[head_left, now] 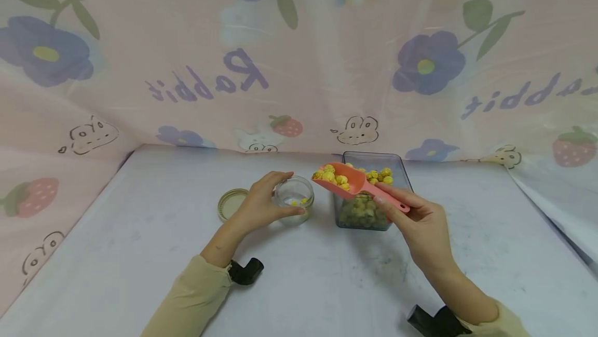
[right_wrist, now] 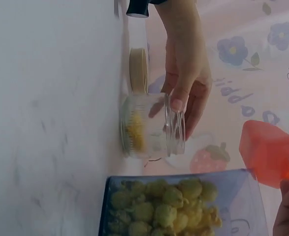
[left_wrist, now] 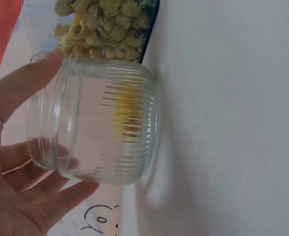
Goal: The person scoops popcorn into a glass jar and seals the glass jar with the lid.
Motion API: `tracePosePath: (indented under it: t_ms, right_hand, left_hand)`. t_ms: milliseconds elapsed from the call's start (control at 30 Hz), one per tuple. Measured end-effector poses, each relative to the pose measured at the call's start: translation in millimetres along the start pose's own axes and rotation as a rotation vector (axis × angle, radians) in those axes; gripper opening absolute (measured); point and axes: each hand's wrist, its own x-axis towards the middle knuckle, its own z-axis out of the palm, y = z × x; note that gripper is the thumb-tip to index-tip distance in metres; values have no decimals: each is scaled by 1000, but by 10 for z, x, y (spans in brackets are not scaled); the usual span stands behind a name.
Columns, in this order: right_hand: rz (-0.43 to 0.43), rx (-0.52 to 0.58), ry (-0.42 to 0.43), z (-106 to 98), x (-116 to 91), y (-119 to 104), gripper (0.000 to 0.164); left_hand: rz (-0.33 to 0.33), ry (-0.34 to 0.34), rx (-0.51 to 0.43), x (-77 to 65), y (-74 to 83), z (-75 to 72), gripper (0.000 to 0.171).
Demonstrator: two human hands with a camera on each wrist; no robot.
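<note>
The pink scoop (head_left: pixel 357 180) is held raised at the left side of the clear container, its mouth directed toward the glass jar. The thumb and fingers of the right hand (head_left: pixel 422 223) pinch the scoop handle. The scoop bowl carries a load of yellow popcorn (head_left: pixel 329 173).

The thumb and fingers of the left hand (head_left: pixel 263 202) are spread around the glass jar (left_wrist: pixel 90 113) and grip it near the neck, the thumb on one side and fingers on the other. The jar stands upright with its mouth uncovered; a small quantity of yellow pieces (left_wrist: pixel 128 110) lies at its ribbed base. Scoop and jar are apart.

The clear container (head_left: pixel 374 159) is located to the right of the jar. It is rectangular, open at the top, and holds popcorn pieces (right_wrist: pixel 166 211). The round lid (head_left: pixel 232 203), with a gold-coloured rim, lies flat to the left of the jar, partly hidden behind the left hand in the head view.

A black device (head_left: pixel 246 271) is fitted at the left wrist, beside a beige sleeve (head_left: pixel 191 295). The white table surface (head_left: pixel 280 295) extends beneath all items. A pink curtain (head_left: pixel 299 98) printed with flowers, rabbits and strawberries forms the background.
</note>
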Motion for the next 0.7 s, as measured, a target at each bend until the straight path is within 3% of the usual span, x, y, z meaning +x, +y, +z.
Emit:
tracePosePath:
  t_ms: [433,567,700]
  right_hand:
    - [16,-50,-53,132,-29,41,32]
    - [7,-40,-73,174,-43,66,30]
    - [14,-106,-87,209,-56,79,31]
  left_hand:
    - [-74,-16,-68,22,3,-12,81]
    - [-77,-23,-85,24,-6,-14,81]
    - [-75,-32,-101,34,-22,-20,80]
